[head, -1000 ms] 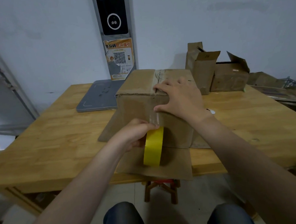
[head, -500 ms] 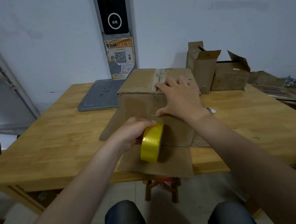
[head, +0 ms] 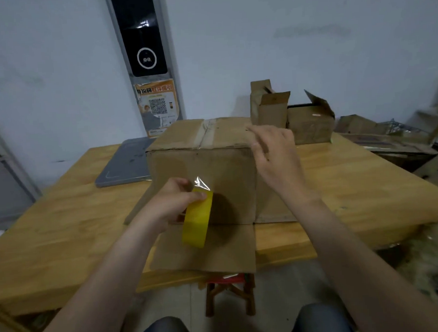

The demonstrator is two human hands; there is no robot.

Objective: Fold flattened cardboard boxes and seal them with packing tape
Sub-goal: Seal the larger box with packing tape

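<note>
Currently the box [head: 213, 171] stands on the table [head: 63, 224], near its front edge, closed side up. A strip of tape covers the top seam [head: 205, 132]. The lower flaps are spread outward. The front flap [head: 212, 252] lies flat and overhangs the table edge, and a side flap [head: 138, 204] slants out to the left.

The left hand [head: 173, 203] grips the yellow roll [head: 196, 223], with the fingers curled over its upper rim. The roll is held on edge in front of the box's front face, above the front flap. A short clear tape end [head: 201, 184] stands up from the top of the roll.

The right hand [head: 276, 157] is at the upper right corner of the box, fingers loosely spread and holding nothing. This hand is motion-blurred, so whether the fingertips touch the cardboard cannot be told.

Behind the box, a grey pad [head: 125, 162] lies to the left and two small open boxes [head: 309, 125] stand to the right. A wooden stool [head: 229, 292] stands under the table.
</note>
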